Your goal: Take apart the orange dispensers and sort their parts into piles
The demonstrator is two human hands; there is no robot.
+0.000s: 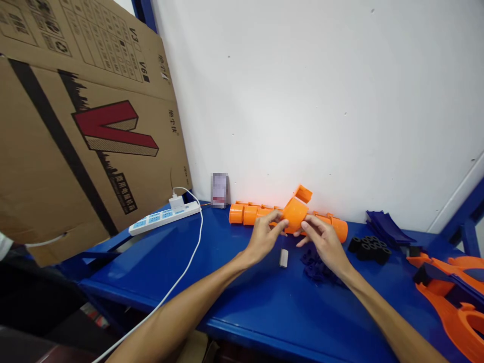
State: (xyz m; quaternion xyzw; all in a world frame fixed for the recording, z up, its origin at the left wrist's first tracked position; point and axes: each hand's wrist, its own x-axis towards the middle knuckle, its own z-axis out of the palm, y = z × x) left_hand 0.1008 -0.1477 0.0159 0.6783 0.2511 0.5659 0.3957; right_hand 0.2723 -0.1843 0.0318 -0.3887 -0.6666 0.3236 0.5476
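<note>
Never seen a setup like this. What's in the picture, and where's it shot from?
No machine here: just a person's bare left hand and right hand. The single picture comes from a camera worn on their head, looking forward and down.

Both hands hold an orange piece above a blue table. A row of rounded orange parts lies behind. Nearer are a small pale block and dark blue parts; black tubes lie right, a white power strip left.
</note>
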